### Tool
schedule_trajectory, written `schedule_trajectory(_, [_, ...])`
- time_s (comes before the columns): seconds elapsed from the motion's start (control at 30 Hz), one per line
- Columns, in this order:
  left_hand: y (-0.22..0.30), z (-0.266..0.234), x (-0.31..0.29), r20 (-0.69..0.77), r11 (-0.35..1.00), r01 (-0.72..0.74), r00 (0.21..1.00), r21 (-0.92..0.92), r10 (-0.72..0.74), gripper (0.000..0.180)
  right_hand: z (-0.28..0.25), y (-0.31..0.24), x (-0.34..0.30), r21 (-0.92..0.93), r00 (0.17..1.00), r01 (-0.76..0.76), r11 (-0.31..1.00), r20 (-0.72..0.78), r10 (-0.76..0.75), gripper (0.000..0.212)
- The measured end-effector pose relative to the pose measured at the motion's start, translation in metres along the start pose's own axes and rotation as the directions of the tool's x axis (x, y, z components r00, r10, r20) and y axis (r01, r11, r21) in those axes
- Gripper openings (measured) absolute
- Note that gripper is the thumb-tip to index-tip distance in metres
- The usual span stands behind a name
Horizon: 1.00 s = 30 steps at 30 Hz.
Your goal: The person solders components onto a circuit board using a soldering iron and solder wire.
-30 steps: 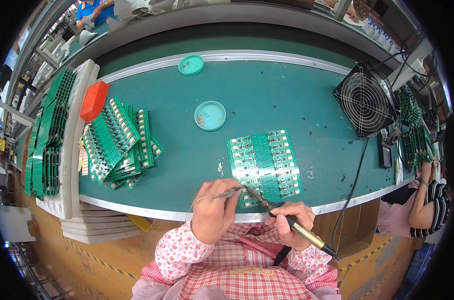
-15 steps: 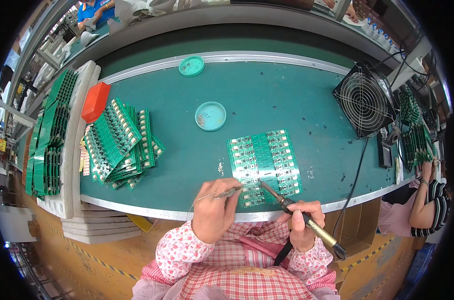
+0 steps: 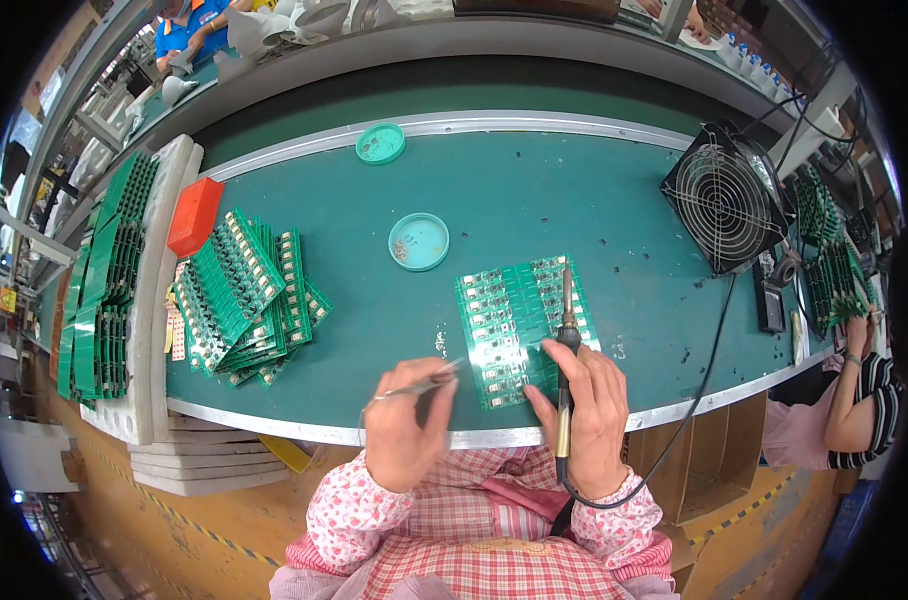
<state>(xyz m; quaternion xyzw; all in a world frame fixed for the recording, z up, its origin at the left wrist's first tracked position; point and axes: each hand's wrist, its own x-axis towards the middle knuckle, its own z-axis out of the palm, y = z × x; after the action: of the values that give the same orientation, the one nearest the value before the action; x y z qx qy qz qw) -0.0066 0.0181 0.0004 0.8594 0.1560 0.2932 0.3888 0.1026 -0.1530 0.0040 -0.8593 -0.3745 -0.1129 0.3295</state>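
**Soldering iron and solder wire held over circuit board panel**

Right hand (image 3: 592,412) is closed around a soldering iron (image 3: 565,340), fingers wrapped on the handle, shaft pointing away from the body, tip up over the far part of the green circuit board panel (image 3: 519,325). The iron's black cord (image 3: 694,395) loops out under the wrist and runs off to the right of the grip. Fingertips of that hand rest on the panel's near edge.

Left hand (image 3: 406,425) is pinched shut on a thin solder wire (image 3: 426,382), motion-blurred; the wire's end points toward the panel's near left corner, just beside it, contact cannot be told.

The panel lies flat on the green work mat (image 3: 574,190), directly ahead of the right grip, between both hands.

Beyond the left grip: small teal dish (image 3: 419,242) with tiny parts. Far left of it: fanned pile of green boards (image 3: 239,295), an orange block (image 3: 195,216). Far right of the right grip: black desk fan (image 3: 726,195). Another person's arm (image 3: 859,400) shows at the right rim.
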Motion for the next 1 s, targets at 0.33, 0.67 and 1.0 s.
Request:
schedule_trajectory(0.33, [-0.01,-0.013,0.006,-0.007,0.987,0.076,0.997,0.142,-0.076,0.014,0.004,0.009,-0.003,0.06,0.986,-0.024,0.998,-0.16,0.033,0.049])
schedule_trajectory(0.67, [-0.01,-0.011,0.008,-0.007,0.988,0.083,0.997,0.128,-0.083,0.013,0.004,0.009,-0.002,0.092,0.982,-0.014,0.996,-0.185,0.031,0.042])
schedule_trajectory(1.0, [-0.01,-0.01,0.009,-0.008,0.989,0.049,0.999,0.142,-0.048,0.012,0.003,0.009,-0.003,0.103,0.98,-0.015,0.995,-0.195,0.035,0.042])
